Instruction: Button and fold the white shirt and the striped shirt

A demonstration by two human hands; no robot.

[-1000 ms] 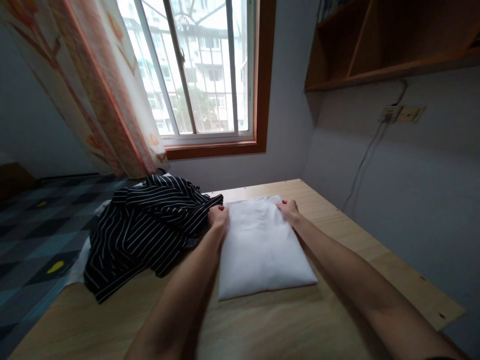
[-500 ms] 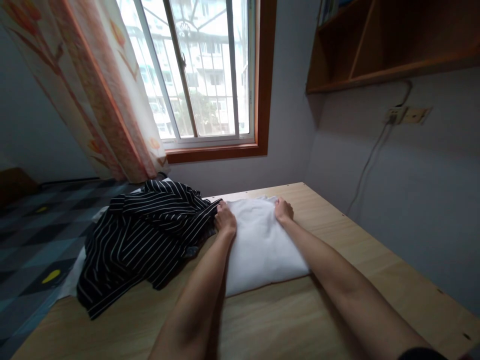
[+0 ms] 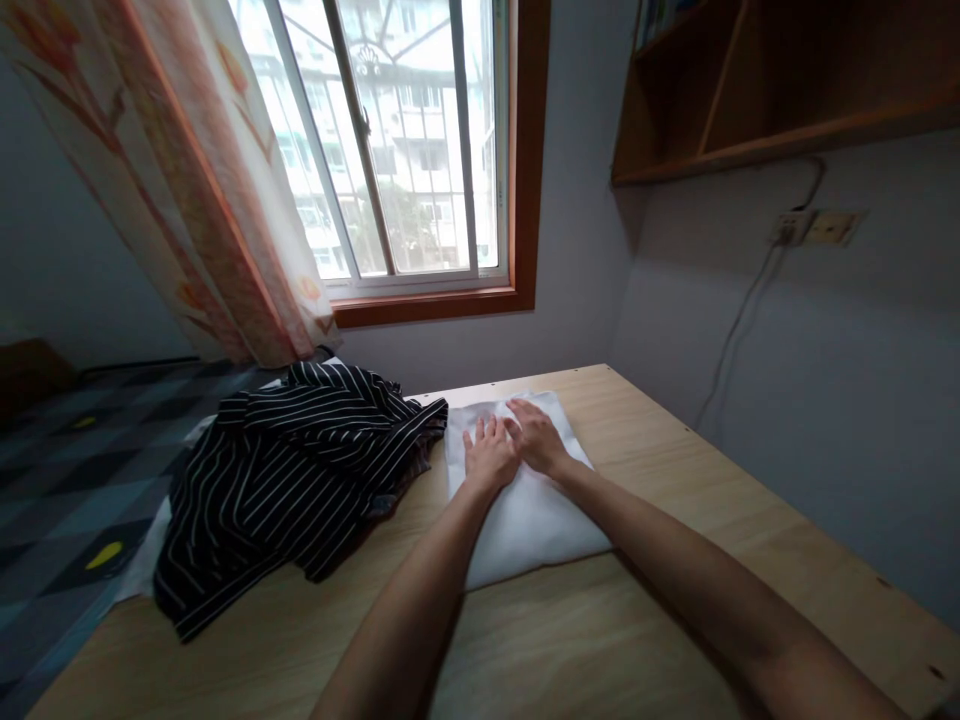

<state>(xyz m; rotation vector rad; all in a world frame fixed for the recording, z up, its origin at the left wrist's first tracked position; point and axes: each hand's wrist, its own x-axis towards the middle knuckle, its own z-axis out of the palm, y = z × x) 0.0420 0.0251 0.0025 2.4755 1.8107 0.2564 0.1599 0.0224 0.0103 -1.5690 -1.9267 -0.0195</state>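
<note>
A folded white cloth (image 3: 532, 525), perhaps a garment, lies flat on the wooden table (image 3: 540, 640). My left hand (image 3: 491, 455) rests palm down on its upper part with the fingers spread. Just to the right, my right hand (image 3: 536, 435) also presses flat on the cloth, its fingers stretched out toward the left. The two hands touch or nearly touch in the middle. Neither of them grips anything. Parts of the cloth are hidden under my hands and forearms.
A black garment with white stripes (image 3: 292, 480) lies heaped left of the cloth, its edge close to it. A bed with a checked cover (image 3: 60, 480) adjoins the table's left side. Ahead are a window (image 3: 420, 150) and a wall; a wooden shelf (image 3: 675, 130) hangs upper right.
Both hands have let go of the white cloth's far side edges and moved inward onto its upper middle, opening flat. The striped garment has stayed in place.
</note>
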